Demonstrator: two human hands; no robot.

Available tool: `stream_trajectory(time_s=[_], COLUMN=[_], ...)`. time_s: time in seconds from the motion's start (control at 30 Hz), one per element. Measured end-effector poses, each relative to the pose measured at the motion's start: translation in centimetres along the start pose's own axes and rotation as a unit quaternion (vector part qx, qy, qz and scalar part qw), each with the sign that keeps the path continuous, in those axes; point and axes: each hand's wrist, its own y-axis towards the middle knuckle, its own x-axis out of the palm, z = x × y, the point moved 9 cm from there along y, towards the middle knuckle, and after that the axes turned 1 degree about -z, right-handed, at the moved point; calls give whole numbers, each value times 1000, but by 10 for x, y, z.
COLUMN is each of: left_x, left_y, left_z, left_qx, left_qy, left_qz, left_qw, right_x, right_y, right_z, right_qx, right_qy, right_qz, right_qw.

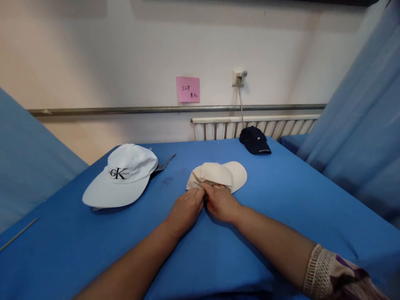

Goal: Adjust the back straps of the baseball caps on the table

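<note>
Head view: the beige baseball cap (216, 171) lies centrally on the blue-covered bench (296, 200), brim toward the right. The left hand (187, 207) and right hand (222, 204) meet at its near edge, both gripping the fabric; some fingertips are hidden by the cap. The paired grip presumably steadies the soft rim. The white baseball cap (131, 168) and navy baseball cap (253, 139) rest well apart, apparently so that neither obstructs the hands.
</note>
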Motion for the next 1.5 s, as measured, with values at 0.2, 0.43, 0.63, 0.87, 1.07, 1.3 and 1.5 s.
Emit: stream_trajectory(time_s=[0.2,0.43,0.63,0.87,1.07,1.3,1.5], left_x=[-12,-11,-6,-9,-10,-20,-31], left_y=[7,8,7,7,9,7,10], left_z=[-27,-16,-1,-33,-11,-35,-40], left_qx=[-84,-52,-35,-120,-60,-147,-126], left_qy=[36,-86,-115,-84,-107,-139,-236], left_qz=[51,13,-34,37,-2,74,64], left_qw=[995,995,992,989,992,977,962], right_x=[-9,-2,1,-9,-9,-8,-17], right_y=[0,1,2,2,2,2,-2], right_z=[-4,2,5,-5,-2,0,7], right_qx=[3,13,20,-10,-12,-14,-25], right_qy=[34,38,31,40,62,72,111], right_qz=[24,23,16,35,44,55,124], right_qw=[999,999,999,999,997,996,986])
